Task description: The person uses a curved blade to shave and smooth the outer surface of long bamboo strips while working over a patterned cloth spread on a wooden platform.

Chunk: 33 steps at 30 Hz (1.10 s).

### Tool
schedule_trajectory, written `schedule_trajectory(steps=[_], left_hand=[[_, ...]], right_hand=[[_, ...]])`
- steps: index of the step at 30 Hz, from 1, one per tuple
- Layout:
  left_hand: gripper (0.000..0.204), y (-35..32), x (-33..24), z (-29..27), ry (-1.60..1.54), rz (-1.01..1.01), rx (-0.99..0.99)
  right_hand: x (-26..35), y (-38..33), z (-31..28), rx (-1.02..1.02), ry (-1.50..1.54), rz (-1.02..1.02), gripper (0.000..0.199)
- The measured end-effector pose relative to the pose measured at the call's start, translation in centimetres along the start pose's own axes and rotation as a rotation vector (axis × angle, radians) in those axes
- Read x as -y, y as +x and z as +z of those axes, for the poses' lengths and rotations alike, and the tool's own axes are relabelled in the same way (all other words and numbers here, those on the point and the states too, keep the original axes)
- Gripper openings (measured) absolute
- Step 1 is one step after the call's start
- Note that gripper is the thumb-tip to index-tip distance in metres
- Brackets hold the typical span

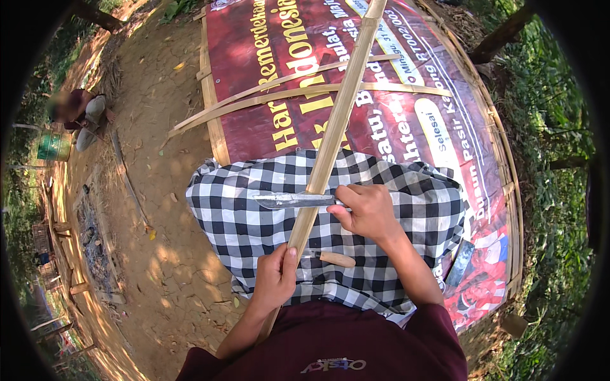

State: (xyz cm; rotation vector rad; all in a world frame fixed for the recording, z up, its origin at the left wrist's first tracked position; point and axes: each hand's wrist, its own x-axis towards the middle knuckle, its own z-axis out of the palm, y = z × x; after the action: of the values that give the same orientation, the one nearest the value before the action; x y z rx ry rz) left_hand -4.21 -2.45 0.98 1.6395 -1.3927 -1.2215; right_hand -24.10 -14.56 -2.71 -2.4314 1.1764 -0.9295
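Observation:
A long bamboo strip runs from beside my waist up and away to the far edge of the view. My left hand is closed around its near part. In my right hand is a knife, its blade lying crosswise over the strip and pointing left. Most of the knife's handle is hidden by my fingers. Across my lap lies a black-and-white checked cloth. On the cloth, just right of my left hand, rests a tool with a wooden handle; its metal part is partly hidden behind the strip.
A red printed banner is spread on a bamboo-edged platform, with thin bamboo strips across it. A flat grey metal piece lies at right. Another person crouches on the dirt ground at far left, near a green bucket.

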Motion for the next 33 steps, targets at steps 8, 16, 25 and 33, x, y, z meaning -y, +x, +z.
schedule_trajectory(steps=[8, 16, 25, 33], left_hand=[[0.032, -0.3, 0.2, -0.3, 0.021, -0.014, -0.055], [0.035, -1.0, 0.7, -0.4, -0.201, -0.108, -0.045], [0.037, -1.3, 1.6, -0.1, -0.158, -0.082, 0.083], [0.040, -2.4, 1.7, 0.6, -0.219, -0.185, 0.182]], right_hand=[[-5.0, 2.6, -1.1, -0.263, -0.277, 0.342, 0.035], [-6.1, 0.8, -1.7, -0.352, -0.064, 0.326, 0.033], [-3.4, 1.9, -1.4, -0.158, -0.053, 0.030, 0.036], [-9.5, 3.5, -3.9, -0.363, -0.354, 0.252, 0.028]])
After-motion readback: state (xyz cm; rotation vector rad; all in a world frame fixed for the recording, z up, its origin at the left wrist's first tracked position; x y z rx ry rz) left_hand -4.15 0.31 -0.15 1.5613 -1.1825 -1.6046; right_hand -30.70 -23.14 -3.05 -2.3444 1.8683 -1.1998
